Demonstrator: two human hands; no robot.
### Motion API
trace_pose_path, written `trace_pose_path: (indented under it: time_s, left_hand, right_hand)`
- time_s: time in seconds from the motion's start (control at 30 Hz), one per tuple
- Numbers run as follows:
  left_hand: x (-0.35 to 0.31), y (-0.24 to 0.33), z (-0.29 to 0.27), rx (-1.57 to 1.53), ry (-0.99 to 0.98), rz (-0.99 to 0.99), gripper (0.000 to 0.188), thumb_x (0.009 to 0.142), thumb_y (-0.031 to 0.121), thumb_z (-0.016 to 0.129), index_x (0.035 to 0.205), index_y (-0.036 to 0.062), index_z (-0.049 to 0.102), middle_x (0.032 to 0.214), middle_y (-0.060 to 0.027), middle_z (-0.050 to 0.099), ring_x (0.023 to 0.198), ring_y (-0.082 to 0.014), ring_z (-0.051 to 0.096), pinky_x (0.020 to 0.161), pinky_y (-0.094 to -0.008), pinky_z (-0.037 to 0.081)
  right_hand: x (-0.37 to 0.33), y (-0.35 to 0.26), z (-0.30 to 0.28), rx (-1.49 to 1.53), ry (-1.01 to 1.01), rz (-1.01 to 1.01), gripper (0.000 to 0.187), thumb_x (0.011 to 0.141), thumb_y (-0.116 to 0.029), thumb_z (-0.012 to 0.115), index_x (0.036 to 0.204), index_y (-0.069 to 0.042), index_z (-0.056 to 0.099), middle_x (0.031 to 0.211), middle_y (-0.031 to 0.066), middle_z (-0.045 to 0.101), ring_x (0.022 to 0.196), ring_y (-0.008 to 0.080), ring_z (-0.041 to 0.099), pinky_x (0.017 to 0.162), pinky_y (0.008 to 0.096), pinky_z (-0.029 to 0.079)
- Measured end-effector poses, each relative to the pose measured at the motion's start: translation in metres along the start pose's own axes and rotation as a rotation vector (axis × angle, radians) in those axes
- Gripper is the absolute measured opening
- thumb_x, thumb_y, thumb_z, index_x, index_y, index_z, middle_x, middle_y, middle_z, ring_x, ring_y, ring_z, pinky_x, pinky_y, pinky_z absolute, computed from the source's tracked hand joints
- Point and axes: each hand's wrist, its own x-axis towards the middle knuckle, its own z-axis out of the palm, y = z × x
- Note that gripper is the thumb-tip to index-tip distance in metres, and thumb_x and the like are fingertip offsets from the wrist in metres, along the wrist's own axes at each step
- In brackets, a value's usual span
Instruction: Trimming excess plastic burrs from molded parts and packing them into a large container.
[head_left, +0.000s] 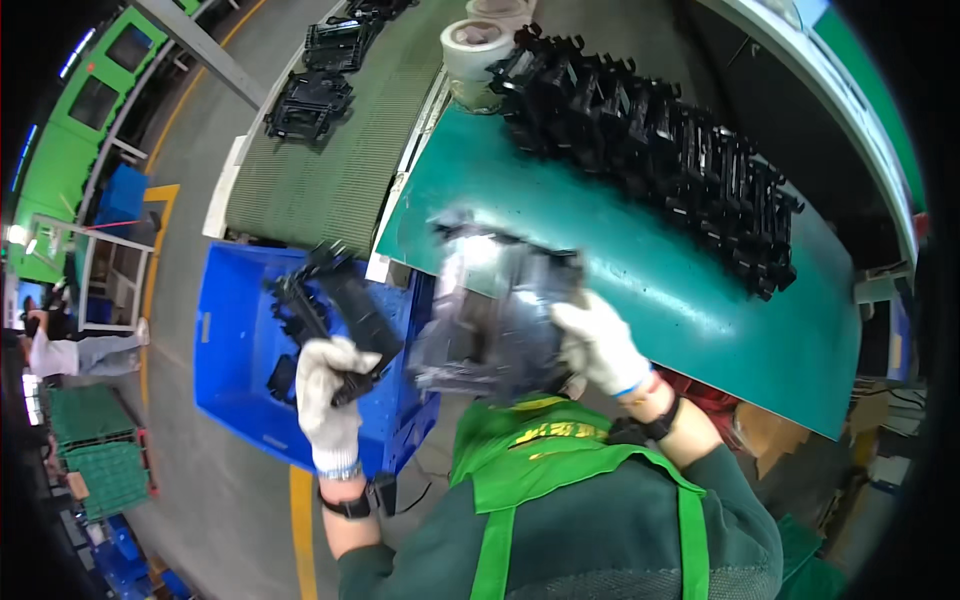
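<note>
White gloves cover both of my hands. My left hand [332, 388] is closed round the lower end of a long black plastic part [357, 310], held tilted over the blue bin [222, 370]. More black plastic pieces [283, 375] show in the bin beside it. In front of my chest, my right hand [598, 345] grips the right side of a larger black plastic frame [495, 310] with an opening in its middle. Motion smears this frame, and it hides part of the green tabletop's near edge.
Upright black frames stand in a long row [650, 150] along the far side of the green table [640, 275]. Rolls of clear film [475, 50] sit at its far left corner. The conveyor belt [335, 170] carries several black frames [308, 104]. A person [80, 357] is at far left.
</note>
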Motion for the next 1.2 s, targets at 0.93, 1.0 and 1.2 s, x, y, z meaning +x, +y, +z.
trace_pose_path:
  time_s: [0.93, 1.0, 1.2]
  left_hand:
    - [0.161, -0.082, 0.256, -0.389, -0.152, -0.663, 0.068, 0.097, 0.021, 0.071, 0.156, 0.0061, 0.039, 0.148, -0.0220, 0.051, 0.125, -0.0413, 0.060, 0.104, -0.0512, 0.052]
    - [0.174, -0.082, 0.254, -0.409, 0.014, -0.732, 0.065, 0.098, 0.019, 0.069, 0.154, 0.0044, 0.040, 0.148, -0.0235, 0.052, 0.126, -0.0459, 0.059, 0.105, -0.0556, 0.051]
    - [0.200, -0.081, 0.179, -0.078, -0.215, -0.352, 0.069, 0.096, 0.025, 0.074, 0.154, 0.0015, 0.045, 0.143, -0.0260, 0.058, 0.124, -0.0414, 0.062, 0.110, -0.0512, 0.048]
  right_hand:
    - [-0.079, 0.080, -0.197, 0.387, 0.525, -0.305, 0.022, 0.097, -0.018, 0.073, 0.115, -0.010, 0.063, 0.074, -0.0065, 0.053, 0.053, 0.0044, 0.045, 0.048, 0.0225, 0.041]
    - [-0.074, 0.082, -0.194, 0.368, 0.521, -0.300, 0.026, 0.098, -0.018, 0.073, 0.120, -0.010, 0.064, 0.076, -0.0070, 0.053, 0.055, 0.0038, 0.045, 0.049, 0.0221, 0.040]
    - [-0.070, 0.084, -0.188, 0.368, 0.638, -0.259, 0.022, 0.098, -0.019, 0.073, 0.116, -0.010, 0.063, 0.067, -0.0046, 0.050, 0.048, 0.0084, 0.048, 0.044, 0.0252, 0.041]
